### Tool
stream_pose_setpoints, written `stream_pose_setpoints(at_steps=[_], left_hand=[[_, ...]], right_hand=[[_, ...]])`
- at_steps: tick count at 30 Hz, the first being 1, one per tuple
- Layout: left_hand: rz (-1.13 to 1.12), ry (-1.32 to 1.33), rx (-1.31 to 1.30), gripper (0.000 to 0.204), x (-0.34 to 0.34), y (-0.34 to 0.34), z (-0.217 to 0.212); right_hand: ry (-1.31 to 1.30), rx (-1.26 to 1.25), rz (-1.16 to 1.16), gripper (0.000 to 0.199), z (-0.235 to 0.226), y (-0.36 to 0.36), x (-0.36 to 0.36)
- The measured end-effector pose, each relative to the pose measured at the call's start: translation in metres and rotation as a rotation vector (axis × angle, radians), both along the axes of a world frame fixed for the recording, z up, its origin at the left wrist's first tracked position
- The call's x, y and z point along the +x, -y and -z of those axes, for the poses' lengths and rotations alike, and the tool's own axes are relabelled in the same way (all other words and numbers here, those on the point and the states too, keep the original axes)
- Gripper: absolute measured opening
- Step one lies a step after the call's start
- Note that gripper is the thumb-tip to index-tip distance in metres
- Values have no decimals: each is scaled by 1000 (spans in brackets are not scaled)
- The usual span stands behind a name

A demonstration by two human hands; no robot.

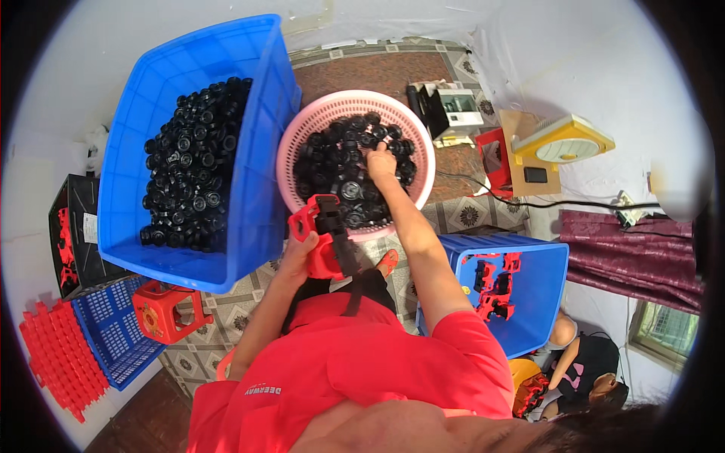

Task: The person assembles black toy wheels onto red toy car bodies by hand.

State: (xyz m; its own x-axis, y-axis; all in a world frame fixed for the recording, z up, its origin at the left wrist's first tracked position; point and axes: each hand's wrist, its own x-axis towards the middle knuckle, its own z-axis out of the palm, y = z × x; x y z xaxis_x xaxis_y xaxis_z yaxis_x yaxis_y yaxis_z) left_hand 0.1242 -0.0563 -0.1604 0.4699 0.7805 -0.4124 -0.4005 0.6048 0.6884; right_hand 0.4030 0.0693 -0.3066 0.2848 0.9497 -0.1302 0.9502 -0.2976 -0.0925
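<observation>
My left hand [300,253] is clamped on a red and black toy part [326,238] while my right hand [381,162] reaches ahead of it, fingers closing on black wheels [340,170] inside the pink basket [302,132].

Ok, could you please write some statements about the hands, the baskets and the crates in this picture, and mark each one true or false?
1. The right hand reaches into the pink round basket of black wheels. True.
2. The left hand is empty. False: it holds a red and black toy part.
3. The large blue crate on the person's left holds black wheels. True.
4. The smaller blue crate on the person's right is filled with black wheels. False: it holds red and black toy parts.
5. The pink basket is square. False: it is round.
</observation>
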Motion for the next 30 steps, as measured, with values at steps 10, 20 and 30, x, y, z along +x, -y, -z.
stream_pose_setpoints(at_steps=[10,20,30], left_hand=[[-259,-232,-44,54,-2,-48,6],[-174,-108,110,69,14,-54,2],[-203,-313,36,83,33,-53,-4]], right_hand=[[-1336,360,316,19,-147,46,-47],[-1656,106,124,18,-186,79,-75],[-1486,313,-95,19,-160,74,-62]])
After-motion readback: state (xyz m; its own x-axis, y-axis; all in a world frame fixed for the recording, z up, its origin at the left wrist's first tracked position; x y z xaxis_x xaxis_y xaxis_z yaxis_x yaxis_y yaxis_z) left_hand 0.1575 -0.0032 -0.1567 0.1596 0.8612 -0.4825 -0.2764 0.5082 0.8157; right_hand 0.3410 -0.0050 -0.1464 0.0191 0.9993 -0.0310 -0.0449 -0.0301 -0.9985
